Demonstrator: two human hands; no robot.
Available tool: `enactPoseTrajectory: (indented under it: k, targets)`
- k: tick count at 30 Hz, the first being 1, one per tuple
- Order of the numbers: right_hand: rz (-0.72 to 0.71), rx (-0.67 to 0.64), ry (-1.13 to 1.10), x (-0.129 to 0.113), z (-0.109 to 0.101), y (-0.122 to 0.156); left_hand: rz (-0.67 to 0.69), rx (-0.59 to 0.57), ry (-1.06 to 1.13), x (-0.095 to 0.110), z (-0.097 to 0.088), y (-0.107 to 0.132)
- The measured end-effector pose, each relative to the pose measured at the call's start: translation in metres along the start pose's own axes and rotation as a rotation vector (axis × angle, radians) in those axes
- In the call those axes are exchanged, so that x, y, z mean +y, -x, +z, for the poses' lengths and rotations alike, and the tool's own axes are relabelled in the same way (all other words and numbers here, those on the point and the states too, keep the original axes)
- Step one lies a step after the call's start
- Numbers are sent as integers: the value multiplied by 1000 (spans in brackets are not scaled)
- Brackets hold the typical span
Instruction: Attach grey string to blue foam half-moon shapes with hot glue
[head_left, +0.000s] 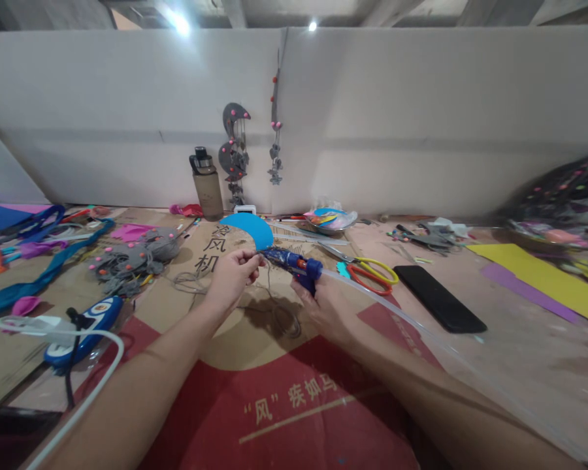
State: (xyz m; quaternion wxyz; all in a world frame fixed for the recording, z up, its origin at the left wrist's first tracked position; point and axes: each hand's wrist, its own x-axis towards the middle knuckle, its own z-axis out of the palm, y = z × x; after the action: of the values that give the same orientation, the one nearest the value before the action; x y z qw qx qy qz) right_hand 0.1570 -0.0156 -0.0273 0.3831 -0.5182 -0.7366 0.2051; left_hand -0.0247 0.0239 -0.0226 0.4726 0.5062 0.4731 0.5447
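Note:
My right hand (326,303) is wrapped round a blue glue gun (298,264), with a long clear glue stick (382,300) trailing from its back. Its nozzle points left, close to the lower tip of a blue crescent cutout (249,226). The fingers of my left hand (235,277) are pinched together at that tip. Thin grey string (287,320) runs down from near the fingertips and lies in loose loops on the cardboard (240,346). The fingers partly hide the exact contact between string, crescent and nozzle.
Scissors (372,273) and a black phone (438,298) lie right of the glue gun. Grey felt garlands (132,254) and a blue power strip (85,333) with a white cable (112,365) are on the left. A bottle (207,189) stands against the white wall (396,117).

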Motion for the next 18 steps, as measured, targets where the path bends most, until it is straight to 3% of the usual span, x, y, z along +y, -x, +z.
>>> enactPoseTrajectory:
  k: [18]
  targets:
    - [-7,16,17,6,-1,1,16,26,12,2,-3,-1]
